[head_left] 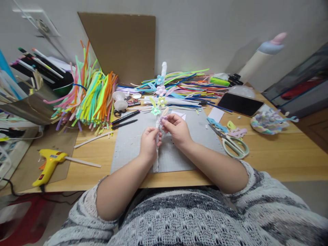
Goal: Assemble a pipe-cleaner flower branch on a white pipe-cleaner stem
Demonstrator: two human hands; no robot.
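Note:
My left hand (150,142) is closed round the lower part of a white wrapped stick (164,69), which stands nearly upright above the grey cutting mat (130,147). Small craft flowers run down the stick: a blue flower (159,80), a pink flower (161,90), a yellow flower (162,101) and a green flower (155,110), with leaf-like loops beside them. My right hand (176,129) pinches a small purple flower (163,118) against the stick, just above my left fingers. Whether this flower is fixed to the stick, I cannot tell.
A yellow glue gun (51,163) lies at the left, its cord hanging over the table edge. Scissors (234,143) rest right of the mat, near a dark phone (241,103). Bundled pipe cleaners (89,97) and pens (125,117) lie left; more pipe cleaners are behind.

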